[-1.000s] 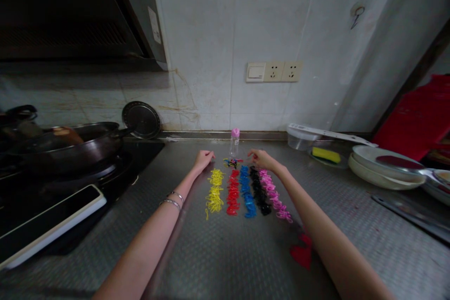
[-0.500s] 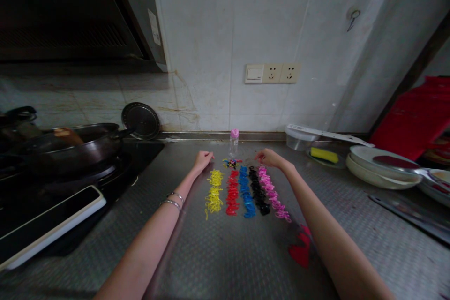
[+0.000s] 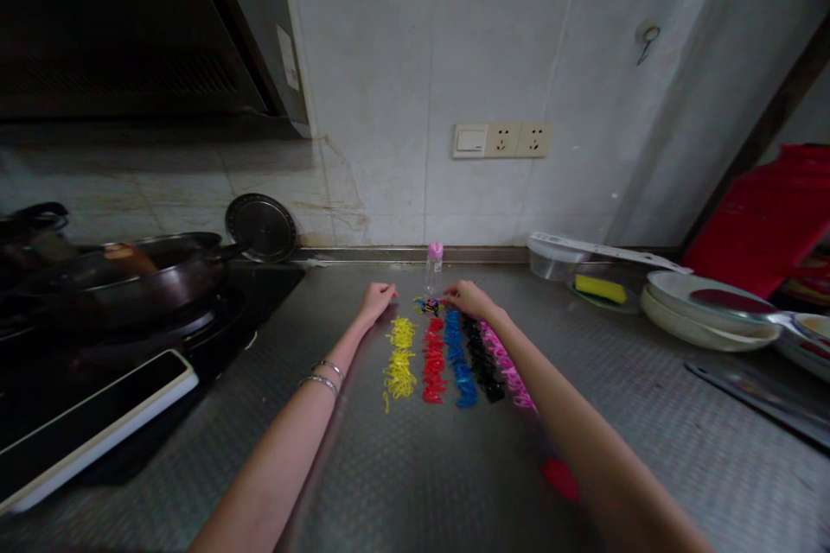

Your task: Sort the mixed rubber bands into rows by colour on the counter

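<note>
Rubber-band-like loops lie on the metal counter in rows: yellow, red, blue, black and pink. Behind the red row is a small mixed-colour pile, and behind that stands a clear bottle with a pink cap. My left hand rests left of the pile with its fingers drawn together; what they hold, if anything, is too small to see. At the pile's right edge, my right hand has its fingertips pinched, their contents not discernible.
On the left are a pan on the stove and a white-edged device. To the right sit a plastic container, a yellow sponge, stacked bowls and a knife. A red object lies beside my right forearm.
My right hand has moved left from behind the pink row to the edge of the mixed pile. My left hand has stayed nearly in place. The view has shifted slightly.
</note>
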`<action>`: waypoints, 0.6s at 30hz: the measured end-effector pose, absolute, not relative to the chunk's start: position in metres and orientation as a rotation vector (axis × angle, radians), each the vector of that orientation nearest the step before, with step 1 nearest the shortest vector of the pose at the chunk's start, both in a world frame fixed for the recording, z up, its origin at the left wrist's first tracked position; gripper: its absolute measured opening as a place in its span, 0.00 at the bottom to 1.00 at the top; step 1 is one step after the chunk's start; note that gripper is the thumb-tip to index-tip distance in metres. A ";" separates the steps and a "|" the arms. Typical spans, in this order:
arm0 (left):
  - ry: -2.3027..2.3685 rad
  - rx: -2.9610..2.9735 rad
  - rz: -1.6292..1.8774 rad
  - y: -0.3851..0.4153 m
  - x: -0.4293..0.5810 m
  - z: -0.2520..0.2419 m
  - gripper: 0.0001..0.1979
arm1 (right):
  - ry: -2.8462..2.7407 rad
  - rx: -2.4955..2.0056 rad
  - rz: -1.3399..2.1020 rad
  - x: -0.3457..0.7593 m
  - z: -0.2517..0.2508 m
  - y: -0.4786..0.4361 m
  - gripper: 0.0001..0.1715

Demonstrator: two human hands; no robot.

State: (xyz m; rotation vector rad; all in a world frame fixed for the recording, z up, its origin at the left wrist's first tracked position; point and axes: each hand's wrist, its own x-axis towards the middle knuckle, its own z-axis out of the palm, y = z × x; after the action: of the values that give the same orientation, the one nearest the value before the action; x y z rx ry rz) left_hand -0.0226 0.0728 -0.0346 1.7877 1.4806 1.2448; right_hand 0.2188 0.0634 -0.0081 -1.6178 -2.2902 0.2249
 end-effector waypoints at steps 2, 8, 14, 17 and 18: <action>1.483 1.794 1.238 0.074 -0.023 -0.036 0.17 | -2.321 -1.615 0.223 0.216 -0.008 0.063 0.14; 1.499 1.796 1.223 0.074 -0.024 -0.037 0.17 | -2.316 -1.646 0.229 0.212 -0.009 0.066 0.11; 1.511 1.814 1.212 0.073 -0.023 -0.035 0.17 | -2.341 -1.659 0.251 0.210 -0.007 0.073 0.10; 1.525 1.829 1.205 0.073 -0.023 -0.034 0.16 | -2.367 -1.651 0.267 0.209 -0.006 0.076 0.10; 1.529 1.831 1.202 0.073 -0.023 -0.033 0.16 | -2.375 -1.649 0.264 0.209 -0.006 0.077 0.10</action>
State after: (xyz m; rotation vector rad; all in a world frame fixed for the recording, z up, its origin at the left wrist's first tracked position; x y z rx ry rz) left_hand -0.0227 0.0733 -0.0335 1.8307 1.5286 1.2020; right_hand 0.2095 0.0773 -0.0061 -1.6487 -2.3750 0.2639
